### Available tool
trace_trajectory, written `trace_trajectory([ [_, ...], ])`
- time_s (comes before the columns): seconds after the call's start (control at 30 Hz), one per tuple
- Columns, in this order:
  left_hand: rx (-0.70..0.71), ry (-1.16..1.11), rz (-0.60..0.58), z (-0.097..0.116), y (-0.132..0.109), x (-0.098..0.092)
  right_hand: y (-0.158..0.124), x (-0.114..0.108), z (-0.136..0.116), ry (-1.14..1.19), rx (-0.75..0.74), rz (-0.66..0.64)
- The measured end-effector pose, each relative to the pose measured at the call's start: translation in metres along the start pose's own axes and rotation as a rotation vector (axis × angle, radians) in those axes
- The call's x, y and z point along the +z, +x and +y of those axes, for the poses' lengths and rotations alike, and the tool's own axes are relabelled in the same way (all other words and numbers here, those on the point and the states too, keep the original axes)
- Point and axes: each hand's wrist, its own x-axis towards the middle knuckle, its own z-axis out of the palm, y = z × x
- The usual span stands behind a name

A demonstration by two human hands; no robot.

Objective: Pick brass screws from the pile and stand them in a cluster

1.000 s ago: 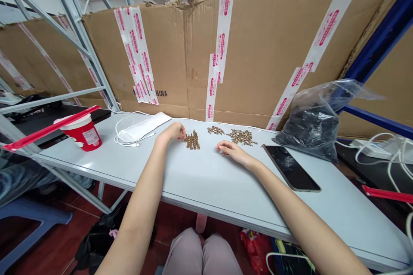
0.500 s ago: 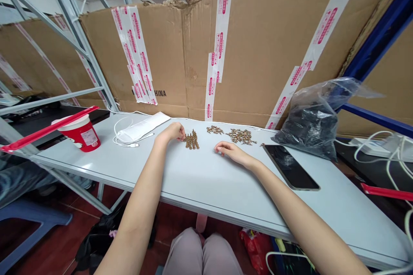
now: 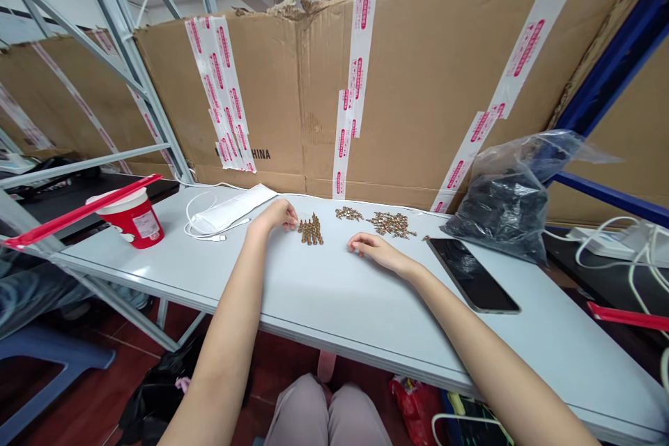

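Observation:
My left hand (image 3: 279, 214) is at the left edge of a tight group of small brass-coloured screws (image 3: 312, 230) arranged in rows on the table. Its fingers are pinched together beside the leftmost screws; whatever they hold is too small to make out. My right hand (image 3: 370, 245) rests on the table to the right of that group, fingers loosely bent and thumb apart, with nothing visible in it. Behind it lie a small loose pile of brass-coloured pieces (image 3: 348, 213) and a larger pile (image 3: 391, 224).
On the grey table (image 3: 313, 300) a black phone (image 3: 473, 275) lies right of my forearm, before a clear bag of black items (image 3: 504, 212). To the left are a red cup (image 3: 136, 221), a white cable (image 3: 191, 228) and a white packet (image 3: 235, 208). A cardboard wall (image 3: 418, 97) stands behind.
My left hand has drawn slightly left, away from the rows of screws. My right hand stays in place. The whole view has shifted a little.

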Motion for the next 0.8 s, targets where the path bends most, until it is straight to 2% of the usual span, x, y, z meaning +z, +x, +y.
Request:
trace_trajectory([
  [0.13, 0.062, 0.090, 0.256, -0.005, -0.001, -0.006, 0.000, -0.001, 0.001, -0.023, -0.006, -0.009],
  [0.23, 0.124, 0.154, 0.361, -0.012, 0.005, -0.003, 0.000, -0.001, 0.004, -0.031, -0.009, -0.011],
  [0.43, 0.117, 0.154, 0.346, -0.029, 0.020, 0.010, 0.000, -0.001, 0.003, -0.046, 0.007, -0.015],
  [0.57, 0.137, 0.168, 0.345, -0.038, 0.023, 0.012, -0.001, -0.001, 0.001, -0.061, 0.008, -0.017],
  [0.8, 0.105, 0.263, 0.367, -0.038, 0.022, 0.009, -0.001, -0.001, 0.003, -0.072, 0.001, -0.014],
])
